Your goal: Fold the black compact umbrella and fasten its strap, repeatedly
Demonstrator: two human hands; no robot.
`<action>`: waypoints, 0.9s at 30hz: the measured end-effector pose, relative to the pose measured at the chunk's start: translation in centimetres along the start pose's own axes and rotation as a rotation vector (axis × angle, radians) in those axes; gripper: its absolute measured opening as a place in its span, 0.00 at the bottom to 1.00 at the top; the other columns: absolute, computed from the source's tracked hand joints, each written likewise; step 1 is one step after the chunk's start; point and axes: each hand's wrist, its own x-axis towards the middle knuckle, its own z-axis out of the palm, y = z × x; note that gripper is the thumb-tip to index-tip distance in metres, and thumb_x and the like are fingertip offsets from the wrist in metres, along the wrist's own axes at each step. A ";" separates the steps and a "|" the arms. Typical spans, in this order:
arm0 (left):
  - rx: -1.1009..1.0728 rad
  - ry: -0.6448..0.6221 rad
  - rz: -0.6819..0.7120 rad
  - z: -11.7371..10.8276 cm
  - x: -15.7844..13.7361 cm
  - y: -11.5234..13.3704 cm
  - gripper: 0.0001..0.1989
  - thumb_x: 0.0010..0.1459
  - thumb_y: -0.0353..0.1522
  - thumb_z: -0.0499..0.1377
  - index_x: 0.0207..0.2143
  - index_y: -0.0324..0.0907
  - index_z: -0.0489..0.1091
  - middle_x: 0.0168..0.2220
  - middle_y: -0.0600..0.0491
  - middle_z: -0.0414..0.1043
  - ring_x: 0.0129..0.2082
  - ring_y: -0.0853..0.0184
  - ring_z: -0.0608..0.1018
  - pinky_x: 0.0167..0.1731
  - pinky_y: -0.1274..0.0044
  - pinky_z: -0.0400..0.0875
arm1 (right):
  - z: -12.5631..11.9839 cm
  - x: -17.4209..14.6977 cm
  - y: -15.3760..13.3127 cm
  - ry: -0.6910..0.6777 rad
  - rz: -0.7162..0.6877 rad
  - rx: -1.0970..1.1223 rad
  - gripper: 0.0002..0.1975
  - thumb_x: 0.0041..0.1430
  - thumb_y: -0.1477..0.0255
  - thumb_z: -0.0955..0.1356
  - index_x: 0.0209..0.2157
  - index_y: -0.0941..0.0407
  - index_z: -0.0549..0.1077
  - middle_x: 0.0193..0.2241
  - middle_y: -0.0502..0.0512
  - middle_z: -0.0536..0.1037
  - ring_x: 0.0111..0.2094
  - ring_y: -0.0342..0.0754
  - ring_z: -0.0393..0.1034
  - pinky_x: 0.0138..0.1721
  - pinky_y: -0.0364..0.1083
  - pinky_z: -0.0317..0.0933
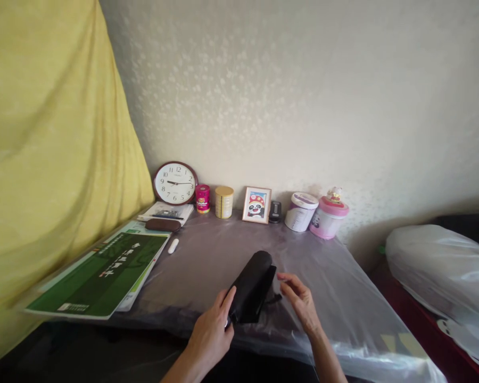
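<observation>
Black folding umbrella (249, 282): over the near part of the surface (207, 260), in front of me, its top end pointing away and slanting to my right. Canopy gathered into a roll, with a loose flap (266, 294) of fabric hanging off the right side.

Left hand (213, 331): closed around the umbrella's lower end, thumb laid along the roll. Gripping low presumably steadies the whole length and leaves the fabric accessible.

Right hand (299, 300): partly open, fingers loosely bent, nothing grasped. It sits just beside the loose flap, near a dark strap (273, 299); from this angle I cannot tell whether a fingertip meets the fabric. With the left hand bearing the hold, this one is free for finer handling.

Surroundings: wall clock (175, 183) tilted back against the wall (239, 106), which props it up. The pink can (203, 199), yellow-lidded can (224, 203), panda picture frame (256, 205), purple-lidded tub (301, 214) and pink tub (328, 221) stand along the back, an arrangement that leaves working room in the middle. Green book (104, 276) lies flat at left, brown glasses case (163, 225) just beyond it; both sit well apart from the umbrella.
</observation>
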 end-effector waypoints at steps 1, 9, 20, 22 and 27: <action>-0.059 0.007 -0.010 -0.1 0.3 -0.4 0.36 0.49 0.25 0.50 0.61 0.47 0.45 0.59 0.49 0.56 0.48 0.65 0.72 0.46 0.77 0.66 | -0.3 0.2 0.4 0.052 0.009 0.011 0.16 0.46 0.60 0.70 0.34 0.56 0.76 0.28 0.53 0.76 0.27 0.45 0.66 0.32 0.44 0.63; 0.035 0.145 -0.164 -1.6 0.4 -2.3 0.26 0.59 0.32 0.44 0.60 0.39 0.46 0.60 0.41 0.52 0.51 0.60 0.71 0.44 0.72 0.68 | -1.1 0.3 4.3 0.176 0.127 0.109 0.19 0.45 0.58 0.69 0.34 0.57 0.75 0.27 0.53 0.75 0.23 0.44 0.65 0.25 0.42 0.61; 0.398 0.059 -0.068 -1.7 1.4 -3.0 0.44 0.46 0.16 0.45 0.62 0.51 0.31 0.65 0.42 0.37 0.51 0.60 0.70 0.41 0.75 0.68 | -1.0 0.1 5.0 0.125 0.079 0.028 0.15 0.48 0.61 0.66 0.33 0.57 0.75 0.28 0.54 0.76 0.23 0.46 0.67 0.27 0.45 0.63; 0.271 0.051 -0.053 -2.7 1.9 -3.0 0.43 0.45 0.18 0.46 0.63 0.47 0.36 0.64 0.41 0.43 0.52 0.61 0.70 0.45 0.74 0.66 | -1.1 0.2 5.2 0.121 0.079 0.037 0.15 0.47 0.61 0.66 0.32 0.57 0.75 0.27 0.54 0.76 0.23 0.46 0.67 0.27 0.45 0.63; -0.422 -0.081 -0.123 -6.2 2.0 -2.4 0.33 0.48 0.30 0.50 0.58 0.42 0.49 0.38 0.51 0.72 0.26 0.69 0.75 0.28 0.77 0.68 | -1.0 0.2 5.3 0.110 0.046 0.059 0.15 0.48 0.61 0.66 0.32 0.57 0.75 0.28 0.54 0.76 0.23 0.46 0.67 0.28 0.45 0.63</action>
